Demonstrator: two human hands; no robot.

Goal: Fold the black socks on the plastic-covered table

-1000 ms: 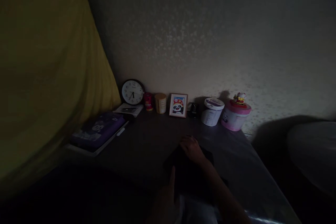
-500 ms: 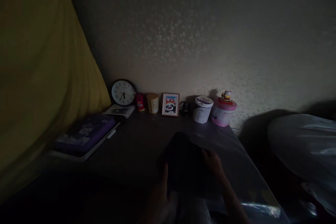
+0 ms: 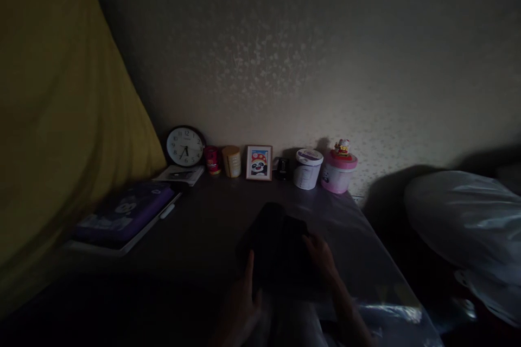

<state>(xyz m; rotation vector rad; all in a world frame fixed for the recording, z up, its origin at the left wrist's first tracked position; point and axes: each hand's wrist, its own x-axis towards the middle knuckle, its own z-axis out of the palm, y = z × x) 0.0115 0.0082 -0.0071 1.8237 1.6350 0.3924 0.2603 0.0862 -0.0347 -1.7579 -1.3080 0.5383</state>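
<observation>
Evidently engaged in handling the dark item (image 3: 280, 252), seen on or just above the table (image 3: 215, 211), between hands set apart. With right hand (image 3: 319, 255), gripping its right edge; with left hand (image 3: 242, 303), pointing index finger along its left side, grip too dark to tell. Judged next to require steady control of both edges.

right hand (image 3: 319, 254) | moved from far edge to right edge | dark item (image 3: 274, 249)
</observation>
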